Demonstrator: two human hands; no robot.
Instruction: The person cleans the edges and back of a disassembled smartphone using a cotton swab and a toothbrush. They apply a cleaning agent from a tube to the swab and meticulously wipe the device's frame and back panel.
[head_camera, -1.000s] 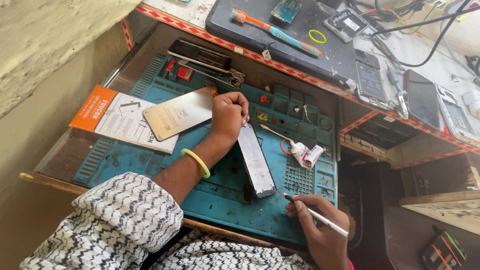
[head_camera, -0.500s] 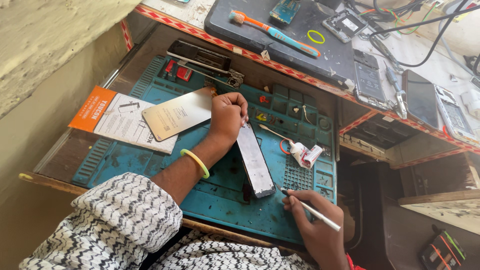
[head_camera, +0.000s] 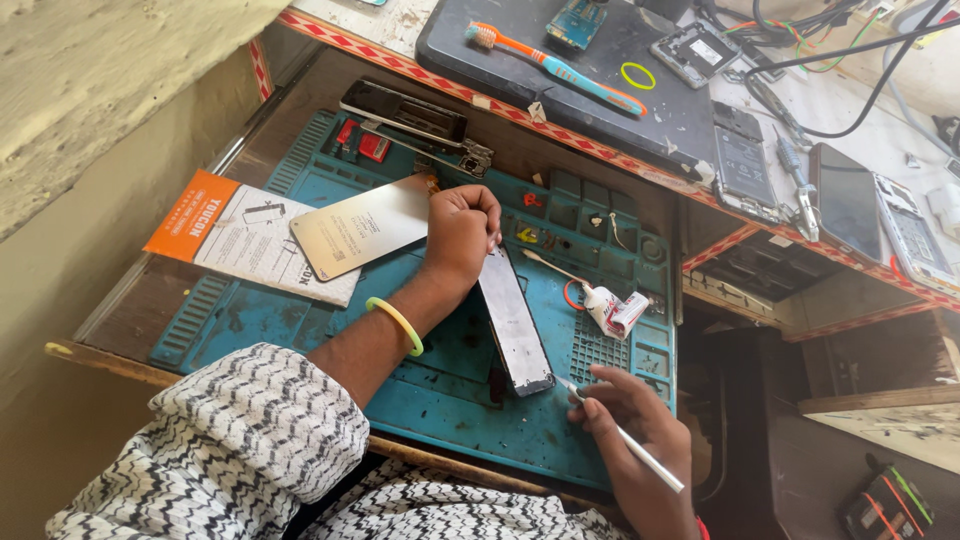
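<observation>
My left hand (head_camera: 460, 235) is curled into a fist and presses on the far end of a long dark phone panel (head_camera: 515, 325) that lies on a teal work mat (head_camera: 450, 400). A yellow-green bangle (head_camera: 396, 322) circles that wrist. My right hand (head_camera: 630, 430) grips a thin white-handled pointed tool (head_camera: 625, 437). The tool's tip touches the panel's near right corner.
A thin metallic plate (head_camera: 362, 228) rests on an orange-and-white packet (head_camera: 235, 235) left of the fist. A small glue tube (head_camera: 615, 310) lies right of the panel. A dark tray (head_camera: 600, 90) above holds a toothbrush (head_camera: 555, 68); opened phones (head_camera: 745, 160) and cables lie at right.
My right hand has moved up and left with the tool, bringing its tip to the panel's near corner. My left hand has stayed on the panel's far end.
</observation>
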